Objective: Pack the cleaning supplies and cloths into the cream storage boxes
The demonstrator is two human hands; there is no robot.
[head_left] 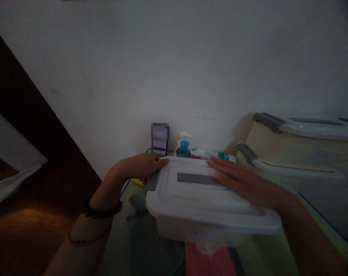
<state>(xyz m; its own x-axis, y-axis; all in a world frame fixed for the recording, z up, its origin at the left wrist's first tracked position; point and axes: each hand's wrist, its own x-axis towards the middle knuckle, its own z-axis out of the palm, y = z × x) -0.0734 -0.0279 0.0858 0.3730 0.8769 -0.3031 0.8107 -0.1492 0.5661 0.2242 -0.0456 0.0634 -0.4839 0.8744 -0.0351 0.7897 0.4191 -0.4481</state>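
Head view: left hand [142, 165] grips the lid [191, 199], right hand [237, 177] lies open atop; uneven pressure could tip the box [169, 230] beneath both

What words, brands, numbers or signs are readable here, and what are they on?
No words, brands or numbers can be read.
Phone: upper screen pixelated; the rest too small and blurred.
White bottle lying down: blue flower-like mark; print on its teal label too small to read.
White lid: no lettering visible.
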